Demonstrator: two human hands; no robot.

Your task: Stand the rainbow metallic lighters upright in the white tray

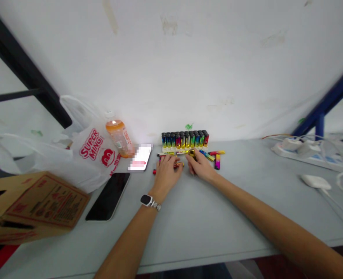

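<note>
Phone [109,196], bottle [118,137], bag [87,155], box [32,205] leftward

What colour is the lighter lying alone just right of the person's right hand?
Yellow at the top fading to pink-magenta below: the lighter, seen in the head view.

We identify a plain workroom or stockroom. We base this on the bare scuffed wall [189,58], grey worktable [206,217], metal racking frame [325,104], power strip [302,152] and cardboard carton [34,201].
</note>
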